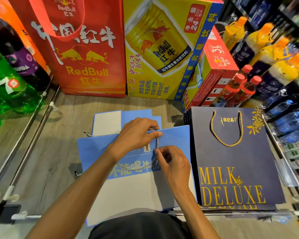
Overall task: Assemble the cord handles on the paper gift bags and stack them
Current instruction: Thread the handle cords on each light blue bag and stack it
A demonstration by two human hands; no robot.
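A flat light-blue paper gift bag (176, 140) lies on the wooden floor in front of me. My left hand (136, 135) grips its top edge, fingers curled over the rim where a grey twisted cord (157, 142) passes through. My right hand (173, 161) pinches that cord just below, and the cord loops across the bag's front toward the left. A loose cord end (88, 134) sticks out at the bag's top left. More flat blue bags (138, 116) lie behind it. To the right sits a stack of navy gift bags (235, 163) with a gold cord handle (226, 130) fitted.
A red Red Bull bag (79, 54) and a yellow Red Bull carton (162, 49) stand behind the bags. Green soda bottles (5, 87) line the left behind a metal rail (24, 140). Shelves of drink bottles (266, 66) crowd the right.
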